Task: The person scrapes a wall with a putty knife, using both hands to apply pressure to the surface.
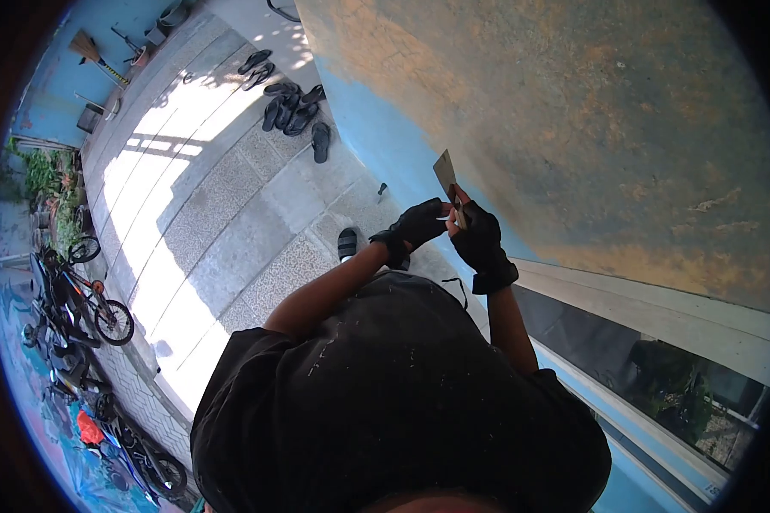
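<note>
A flat-bladed scraper (pixel 445 173) points up and away from me, close to the blue and brown patchy wall (pixel 556 128). My right hand (pixel 477 235), in a black fingerless glove, is closed around its handle. My left hand (pixel 421 224), gloved the same way, meets it from the left, its fingertips pressed together beside the handle. Whether those fingertips grip the scraper or something small is too small to tell. Both hands are in front of my chest.
Several dark sandals (pixel 295 109) lie on the paved floor (pixel 257 222) beyond my hands. A small dark object (pixel 382 189) lies near the wall's foot. Bicycles and motorbikes (pixel 85 308) stand at the far left. A window (pixel 642 368) is at my right, and a broom (pixel 90 51) leans at the back.
</note>
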### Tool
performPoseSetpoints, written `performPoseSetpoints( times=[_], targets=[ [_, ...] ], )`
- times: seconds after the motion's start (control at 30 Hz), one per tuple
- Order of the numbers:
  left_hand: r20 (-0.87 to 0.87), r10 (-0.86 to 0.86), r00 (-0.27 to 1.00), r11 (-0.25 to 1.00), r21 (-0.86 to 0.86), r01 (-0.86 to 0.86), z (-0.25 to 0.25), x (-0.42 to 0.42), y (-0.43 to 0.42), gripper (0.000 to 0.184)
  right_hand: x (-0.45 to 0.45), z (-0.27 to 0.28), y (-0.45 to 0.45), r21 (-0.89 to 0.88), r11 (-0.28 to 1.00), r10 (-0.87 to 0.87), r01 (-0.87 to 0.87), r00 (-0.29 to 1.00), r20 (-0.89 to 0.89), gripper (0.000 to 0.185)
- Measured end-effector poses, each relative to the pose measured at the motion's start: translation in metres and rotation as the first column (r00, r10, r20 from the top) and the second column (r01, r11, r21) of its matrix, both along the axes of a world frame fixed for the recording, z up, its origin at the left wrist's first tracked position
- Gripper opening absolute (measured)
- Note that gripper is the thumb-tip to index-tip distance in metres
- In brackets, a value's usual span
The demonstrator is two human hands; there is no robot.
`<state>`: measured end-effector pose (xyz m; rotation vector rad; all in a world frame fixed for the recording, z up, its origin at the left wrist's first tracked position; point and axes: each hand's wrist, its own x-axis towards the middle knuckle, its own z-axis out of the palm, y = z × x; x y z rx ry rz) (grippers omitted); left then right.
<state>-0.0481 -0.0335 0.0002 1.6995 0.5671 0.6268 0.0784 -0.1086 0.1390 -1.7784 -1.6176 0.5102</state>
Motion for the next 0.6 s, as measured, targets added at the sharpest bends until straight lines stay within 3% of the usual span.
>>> performPoseSetpoints(
  times=[0.03,0.1,0.13,0.17,0.2,0.27,0.3,0.33,0.4,0.43,0.47,0.5,0.53,0.57,0.6],
  targets=[
    [-0.001,0.019,1.0,1.0,-0.003,-0.019,-0.001,0.002,-0.004,0.033,0.008,-0.008,-0.002,-0.007,0.999,0.052,-0.052,0.998,-0.017,0.065],
    [0.077,0.01,0.997,0.958,-0.287,0.013,0.004,0.006,-0.013,0.031,0.017,-0.012,-0.007,-0.02,0.992,0.121,-0.122,0.992,-0.032,0.064],
    [0.079,0.026,0.997,0.957,-0.292,-0.001,0.01,0.009,-0.016,0.031,0.019,-0.007,-0.01,-0.015,0.995,0.094,-0.097,0.987,-0.13,0.062],
    [0.134,0.049,0.99,0.814,-0.58,0.039,0.015,0.015,-0.019,0.035,0.021,-0.005,-0.014,-0.015,0.998,0.064,-0.069,0.972,-0.227,0.059],
    [0.183,0.087,0.979,0.586,-0.804,0.098,0.016,0.022,-0.023,0.038,0.027,-0.006,-0.019,-0.021,0.997,0.074,-0.08,0.972,-0.225,0.059],
    [0.248,0.092,0.964,0.542,-0.825,0.161,0.017,0.037,-0.028,0.04,0.041,-0.008,-0.031,-0.166,0.986,-0.07,0.016,0.944,-0.324,0.055],
    [0.312,0.09,0.946,0.501,-0.835,0.228,0.014,0.045,-0.032,0.043,0.04,-0.005,-0.037,-0.262,0.964,-0.188,0.051,0.827,-0.529,0.054],
    [0.313,0.101,0.944,0.494,-0.839,0.225,0.012,0.052,-0.038,0.043,0.042,-0.004,-0.044,-0.271,0.961,-0.186,0.043,0.83,-0.525,0.054],
    [0.498,0.037,0.866,0.4,-0.802,0.444,0.009,0.062,-0.038,0.047,0.048,-0.004,-0.047,-0.351,0.936,-0.17,-0.034,0.828,-0.534,0.043],
    [0.473,0.084,0.877,0.407,-0.82,0.403,0.025,0.063,-0.043,0.054,0.05,-0.009,-0.049,-0.353,0.935,-0.159,-0.048,0.83,-0.535,0.043],
    [0.472,0.097,0.876,0.411,-0.821,0.397,0.037,0.064,-0.042,0.054,0.051,-0.019,-0.052,-0.413,0.91,-0.249,-0.045,0.737,-0.628,0.032],
    [0.471,0.13,0.872,0.313,-0.854,0.415,0.041,0.066,-0.042,0.055,0.05,-0.023,-0.051,-0.472,0.88,-0.342,-0.049,0.625,-0.702,0.021],
    [0.468,0.162,0.869,0.208,-0.877,0.434,0.044,0.068,-0.043,0.057,0.047,-0.027,-0.052,-0.475,0.878,-0.339,-0.057,0.626,-0.703,0.021],
    [0.467,0.167,0.868,0.205,-0.878,0.433,0.031,0.072,-0.043,0.057,0.044,-0.03,-0.053,-0.452,0.885,-0.347,-0.11,0.491,-0.799,0.014],
    [0.466,0.183,0.866,0.108,-0.885,0.453,0.006,0.078,-0.04,0.057,0.04,-0.03,-0.052,-0.419,0.895,-0.348,-0.155,0.343,-0.872,0.01]
  ],
)
